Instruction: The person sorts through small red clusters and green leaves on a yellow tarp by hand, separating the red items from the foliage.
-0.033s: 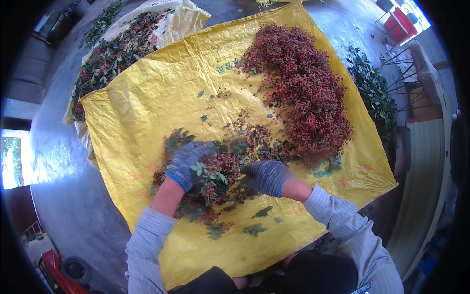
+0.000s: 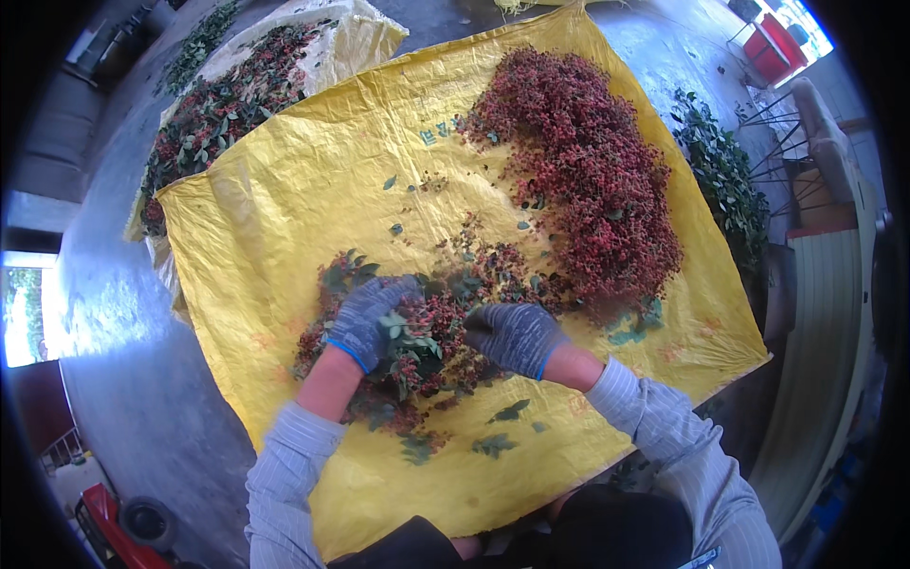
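Observation:
My left hand [image 2: 374,321], in a grey knit glove with a blue cuff, is closed on a leafy sprig of red berries [image 2: 409,343]. That hand is over a loose heap of berry clusters and green leaves [image 2: 313,339]. Just to its right, my right hand [image 2: 517,339], gloved alike, has its fingers pressed together beside the sprig; what they pinch is too small to make out. Under everything lies a yellow woven sheet [image 2: 256,218]. A large mound of red berry clusters [image 2: 602,180] covers its far right part. Loose leaves [image 2: 493,445] are scattered near me.
A pale sack [image 2: 365,43] with leafy berry branches [image 2: 213,123] lies at the far left. Cut green foliage [image 2: 720,180] is piled along the sheet's right edge, near a metal-legged chair [image 2: 820,133]. A red container [image 2: 773,49] stands far right, and a red wheeled thing [image 2: 118,526] is at lower left.
My left hand has shifted slightly to the right with the sprig. The fingers of my right hand have moved up a little and drawn closer together.

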A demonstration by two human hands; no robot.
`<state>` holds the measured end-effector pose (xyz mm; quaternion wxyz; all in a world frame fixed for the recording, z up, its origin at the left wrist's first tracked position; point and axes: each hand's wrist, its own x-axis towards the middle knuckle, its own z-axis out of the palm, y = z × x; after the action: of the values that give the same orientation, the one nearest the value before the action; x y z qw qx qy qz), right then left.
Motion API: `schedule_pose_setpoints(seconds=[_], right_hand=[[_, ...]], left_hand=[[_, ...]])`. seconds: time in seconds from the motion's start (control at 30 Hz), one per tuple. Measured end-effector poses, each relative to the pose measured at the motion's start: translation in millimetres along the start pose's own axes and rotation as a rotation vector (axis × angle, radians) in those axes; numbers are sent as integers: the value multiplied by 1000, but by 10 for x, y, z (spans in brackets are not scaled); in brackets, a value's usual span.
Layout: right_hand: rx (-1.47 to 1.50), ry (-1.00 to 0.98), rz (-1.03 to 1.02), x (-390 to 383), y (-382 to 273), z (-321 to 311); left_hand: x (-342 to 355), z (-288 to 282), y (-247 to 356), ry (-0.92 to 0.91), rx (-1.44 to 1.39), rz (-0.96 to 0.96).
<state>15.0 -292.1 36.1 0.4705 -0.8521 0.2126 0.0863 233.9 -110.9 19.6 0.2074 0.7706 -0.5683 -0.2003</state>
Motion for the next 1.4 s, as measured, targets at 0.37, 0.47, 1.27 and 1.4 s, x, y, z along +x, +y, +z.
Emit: schedule_pose_setpoints(seconds=[0.37,0.47,1.27,1.4], right_hand=[[-289,369,-355,-21,-545,-4],[-114,478,-408,100,-194,154],[552,313,-97,79,-30,126],[923,187,220,83,56,17]], left_hand=[[197,414,315,123,-1265,-861],[224,328,479,100,-1079,-857],[40,386,269,218,-997,-410],[19,90,280,-24,-1357,-440]])
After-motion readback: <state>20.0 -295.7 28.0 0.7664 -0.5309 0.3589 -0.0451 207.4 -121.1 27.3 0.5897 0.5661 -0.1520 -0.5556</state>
